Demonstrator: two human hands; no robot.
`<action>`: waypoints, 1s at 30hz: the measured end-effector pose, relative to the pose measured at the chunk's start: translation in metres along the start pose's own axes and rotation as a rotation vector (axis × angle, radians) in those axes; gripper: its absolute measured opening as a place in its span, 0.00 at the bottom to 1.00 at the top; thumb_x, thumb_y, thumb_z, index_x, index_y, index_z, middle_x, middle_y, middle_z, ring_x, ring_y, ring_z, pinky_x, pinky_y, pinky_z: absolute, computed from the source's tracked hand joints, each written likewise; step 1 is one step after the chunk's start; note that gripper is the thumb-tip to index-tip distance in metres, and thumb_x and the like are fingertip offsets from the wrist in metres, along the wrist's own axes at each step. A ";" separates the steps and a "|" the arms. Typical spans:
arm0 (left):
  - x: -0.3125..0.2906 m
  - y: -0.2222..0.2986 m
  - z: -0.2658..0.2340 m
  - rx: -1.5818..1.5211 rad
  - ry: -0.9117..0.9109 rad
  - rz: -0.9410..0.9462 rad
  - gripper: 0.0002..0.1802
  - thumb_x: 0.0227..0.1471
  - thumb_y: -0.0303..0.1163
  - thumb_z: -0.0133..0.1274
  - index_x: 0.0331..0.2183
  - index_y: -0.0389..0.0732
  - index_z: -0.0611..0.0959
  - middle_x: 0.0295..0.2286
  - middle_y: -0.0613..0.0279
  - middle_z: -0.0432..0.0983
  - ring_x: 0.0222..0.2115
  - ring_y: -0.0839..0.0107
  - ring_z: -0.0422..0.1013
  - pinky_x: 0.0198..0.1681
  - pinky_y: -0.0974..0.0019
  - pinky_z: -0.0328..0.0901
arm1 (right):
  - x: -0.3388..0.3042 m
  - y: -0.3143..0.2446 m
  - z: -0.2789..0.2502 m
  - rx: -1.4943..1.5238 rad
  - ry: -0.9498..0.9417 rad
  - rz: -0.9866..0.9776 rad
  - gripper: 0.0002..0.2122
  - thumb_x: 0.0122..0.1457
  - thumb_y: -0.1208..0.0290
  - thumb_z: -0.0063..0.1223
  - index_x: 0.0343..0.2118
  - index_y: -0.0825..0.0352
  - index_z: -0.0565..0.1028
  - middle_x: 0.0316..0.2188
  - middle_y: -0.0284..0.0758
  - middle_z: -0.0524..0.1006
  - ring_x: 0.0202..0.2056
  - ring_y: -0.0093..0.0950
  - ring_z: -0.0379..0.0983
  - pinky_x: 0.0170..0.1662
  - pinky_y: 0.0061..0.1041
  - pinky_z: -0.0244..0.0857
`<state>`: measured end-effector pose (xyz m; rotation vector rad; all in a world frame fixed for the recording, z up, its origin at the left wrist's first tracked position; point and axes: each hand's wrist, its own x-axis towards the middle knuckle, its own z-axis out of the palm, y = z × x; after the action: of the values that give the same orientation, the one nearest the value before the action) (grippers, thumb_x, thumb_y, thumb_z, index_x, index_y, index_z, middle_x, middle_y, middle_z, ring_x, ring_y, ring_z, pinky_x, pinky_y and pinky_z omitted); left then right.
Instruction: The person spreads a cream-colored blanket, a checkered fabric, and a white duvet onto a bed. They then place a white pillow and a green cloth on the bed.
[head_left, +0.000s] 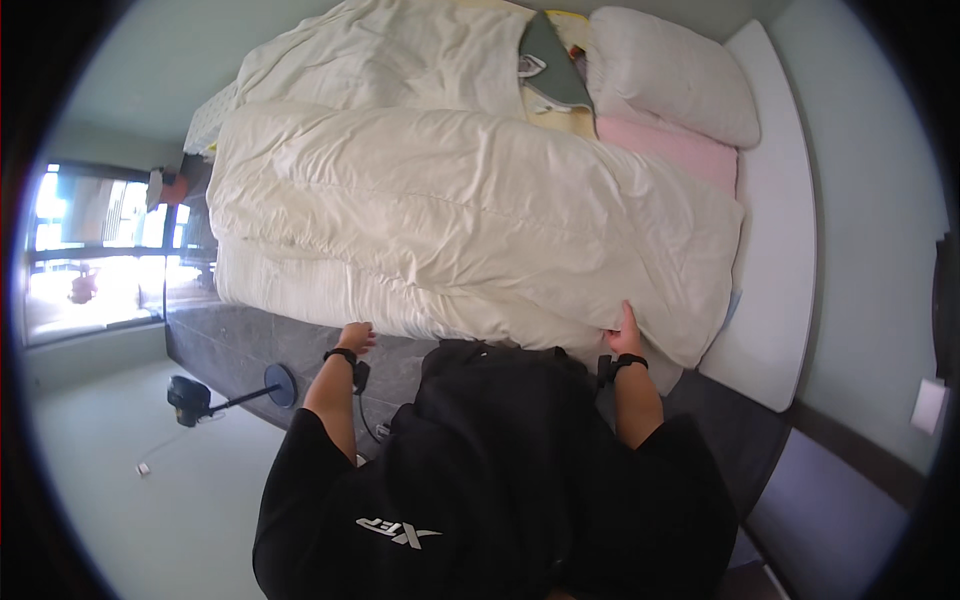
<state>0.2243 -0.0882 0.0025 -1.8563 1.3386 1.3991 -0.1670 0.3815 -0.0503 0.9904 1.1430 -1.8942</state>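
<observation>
A cream duvet (430, 190) lies rumpled across the bed, its near edge hanging by my body. My right hand (625, 335) is at that near edge towards the headboard, thumb over the cloth and fingers closed on a fold. At the near side, further left, my left hand (358, 338) is beside the bed's edge, its fingers slightly bent and apart with no cloth seen in them. Both wrists wear black bands.
A white pillow (670, 75) and pink sheet (680, 155) are by the white headboard (775, 220). A grey-green cloth (552, 65) lies at the far side. A black stand with a round base (281, 386) is on the floor at left, near bright windows (105, 245).
</observation>
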 end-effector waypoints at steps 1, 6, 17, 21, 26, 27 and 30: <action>-0.024 0.016 0.022 -0.103 0.009 0.038 0.13 0.47 0.42 0.42 0.31 0.43 0.72 0.26 0.66 0.71 0.24 0.72 0.69 0.25 0.66 0.61 | 0.010 -0.006 0.003 -0.067 -0.069 -0.192 0.21 0.42 0.59 0.57 0.36 0.69 0.68 0.33 0.37 0.69 0.36 0.32 0.65 0.40 0.32 0.63; -0.061 0.037 0.041 -0.522 -0.078 0.266 0.27 0.49 0.52 0.39 0.43 0.41 0.68 0.38 0.63 0.69 0.37 0.68 0.67 0.41 0.64 0.58 | -0.047 -0.068 0.087 -0.087 -0.082 -0.144 0.03 0.40 0.80 0.44 0.21 0.70 0.67 0.24 0.34 0.66 0.29 0.30 0.65 0.32 0.29 0.61; -0.019 0.094 0.013 -1.175 -0.144 0.281 0.43 0.37 0.62 0.48 0.48 0.42 0.62 0.46 0.65 0.63 0.42 0.67 0.62 0.44 0.63 0.56 | -0.159 -0.022 -0.085 -1.631 0.229 -1.022 0.09 0.38 0.79 0.42 0.27 0.66 0.67 0.33 0.40 0.69 0.36 0.35 0.64 0.40 0.28 0.59; 0.062 0.096 0.024 -1.067 -0.181 0.165 0.29 0.39 0.50 0.53 0.38 0.36 0.73 0.34 0.58 0.72 0.33 0.66 0.69 0.35 0.66 0.64 | -0.112 0.021 -0.140 -1.888 0.082 -0.599 0.11 0.38 0.72 0.48 0.29 0.63 0.69 0.33 0.41 0.68 0.37 0.38 0.64 0.40 0.30 0.59; 0.067 0.185 -0.012 1.127 0.651 0.668 0.17 0.50 0.39 0.36 0.41 0.47 0.72 0.41 0.60 0.69 0.42 0.61 0.65 0.46 0.54 0.57 | -0.033 -0.089 -0.019 -1.678 0.231 -0.857 0.11 0.45 0.67 0.47 0.33 0.62 0.70 0.31 0.38 0.70 0.36 0.34 0.66 0.39 0.30 0.61; 0.063 0.242 -0.032 1.180 0.683 0.852 0.18 0.49 0.37 0.38 0.43 0.47 0.69 0.44 0.61 0.66 0.45 0.63 0.63 0.50 0.50 0.51 | -0.026 -0.145 0.045 -1.466 0.288 -1.013 0.11 0.46 0.66 0.46 0.34 0.63 0.70 0.31 0.37 0.71 0.36 0.33 0.67 0.39 0.29 0.62; -0.035 0.444 -0.117 0.861 1.242 1.372 0.19 0.48 0.31 0.43 0.44 0.41 0.67 0.34 0.58 0.71 0.34 0.68 0.66 0.42 0.59 0.58 | -0.082 -0.303 0.315 -0.821 -0.048 -1.355 0.12 0.50 0.64 0.46 0.36 0.64 0.70 0.30 0.35 0.72 0.35 0.30 0.68 0.38 0.26 0.62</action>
<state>-0.1155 -0.3553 0.1615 -0.9118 3.3552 -0.4573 -0.4658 0.2179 0.2351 -0.4719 2.6099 -1.8573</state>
